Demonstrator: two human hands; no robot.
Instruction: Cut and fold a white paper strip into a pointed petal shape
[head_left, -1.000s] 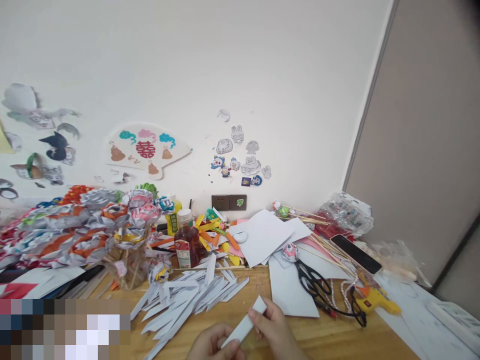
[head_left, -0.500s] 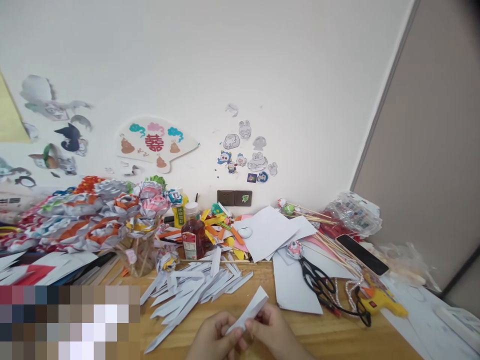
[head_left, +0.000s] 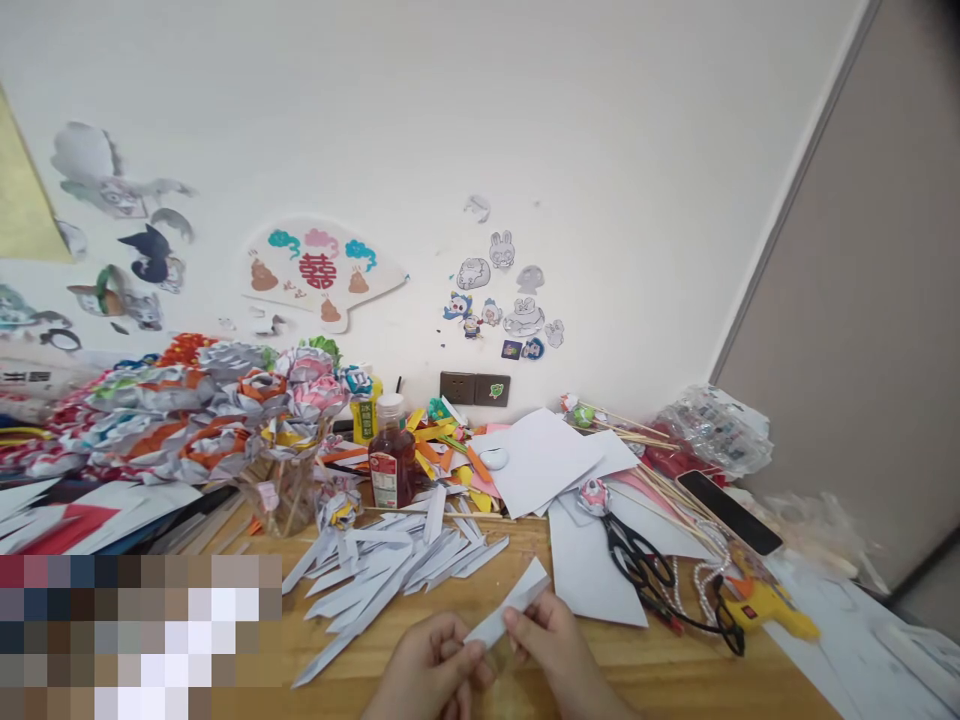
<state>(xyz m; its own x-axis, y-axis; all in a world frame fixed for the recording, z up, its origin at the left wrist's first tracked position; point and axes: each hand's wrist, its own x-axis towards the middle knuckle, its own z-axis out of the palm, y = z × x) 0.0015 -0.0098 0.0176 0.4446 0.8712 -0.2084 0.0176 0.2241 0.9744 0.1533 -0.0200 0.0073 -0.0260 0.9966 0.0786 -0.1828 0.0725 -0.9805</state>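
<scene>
Between my two hands is a folded white paper strip (head_left: 504, 608), tilted up to the right above the wooden table. My left hand (head_left: 439, 662) pinches its lower left end between thumb and fingers. The thumb of my right hand (head_left: 549, 640) presses on the strip nearer its upper right end, fingers curled behind it. The fingers underneath are partly hidden. Just beyond my left hand lies a pile of folded white paper strips (head_left: 405, 570). A white paper sheet (head_left: 592, 570) lies beyond my right hand.
Black-handled scissors (head_left: 637, 560), a yellow glue gun (head_left: 772, 608) and a phone (head_left: 731, 512) lie at the right. A bottle of dark red liquid (head_left: 391, 460) stands behind the strips. Paper flowers (head_left: 217, 440) crowd the left. A wall (head_left: 637, 200) rises behind. Pixelation covers the lower left.
The view has shifted slightly. My right hand has opened out a little along the strip, so more of its face shows between my hands. Both hands keep hold of it.
</scene>
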